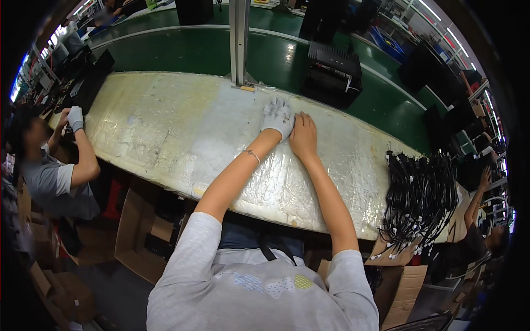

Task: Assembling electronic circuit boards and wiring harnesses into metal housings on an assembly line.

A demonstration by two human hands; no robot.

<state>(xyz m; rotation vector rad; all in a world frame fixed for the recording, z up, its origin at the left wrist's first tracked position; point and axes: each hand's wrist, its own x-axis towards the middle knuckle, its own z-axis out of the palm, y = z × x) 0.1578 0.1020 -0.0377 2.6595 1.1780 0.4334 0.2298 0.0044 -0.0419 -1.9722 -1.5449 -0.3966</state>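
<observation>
Both of my arms reach forward over a worktable [165, 121] wrapped in clear plastic film. My left hand [277, 119], in a whitish glove with grey smudges on the fingers, lies flat on the film with its fingers stretched out. Close beside it rests my right hand [303, 135], bare and palm down, fingers extended. Neither hand holds anything. Just beyond them, at the table's far edge, is a small tool with an orange-yellow handle [247, 88], too small to name.
Behind the table runs a green conveyor [182, 49], carrying a black finned metal case [334, 71]. A metal post [239, 44] rises at the table's far edge. Black cables with white connectors [419, 193] cover the right end. Co-workers sit at left [55, 171] and right. Cardboard boxes [132, 231] stand below.
</observation>
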